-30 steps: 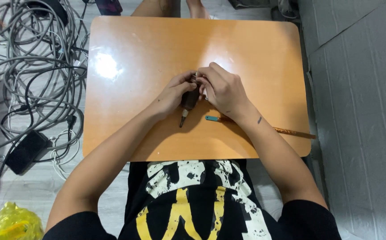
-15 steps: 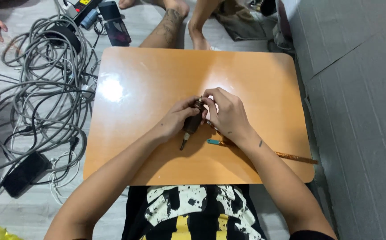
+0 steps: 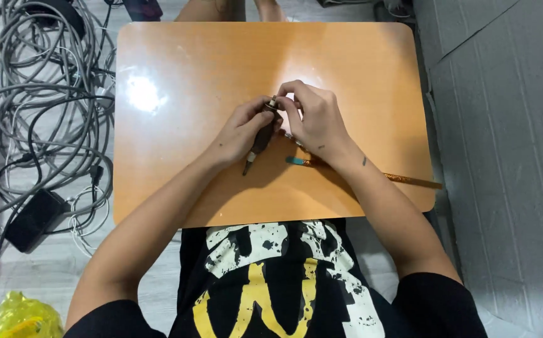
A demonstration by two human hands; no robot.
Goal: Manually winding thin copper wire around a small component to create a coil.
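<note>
Table: small orange-brown top (image 3: 190, 175), glossy, with a bright light glare well to the left of the fingers.
Floor: pale boards on the left; grey ribbed covering (image 3: 503, 156) on the right.
Cables: a thick tangle of grey cables (image 3: 33, 94) left of the table, with a black adapter (image 3: 30, 219) among them.
Bag: a yellow bag (image 3: 8, 316) on the floor at the lower left corner; contents cannot be told.
Left hand: left hand (image 3: 241, 134) curled round a dark tool (image 3: 259, 141), fingers closed on its body.
Right hand: right hand (image 3: 312, 119) with fingertips pinched at the tool's upper metal end, touching the left fingers there.
Tool: held just above the table between both hands, slanting so its thin tip points down toward the person, below the left fingers.
Stick: a thin brown stick (image 3: 409, 180) with a teal tip lies flat on the table, passing under the right wrist.
Other person: bare legs (image 3: 212, 9) at the table's far edge.
</note>
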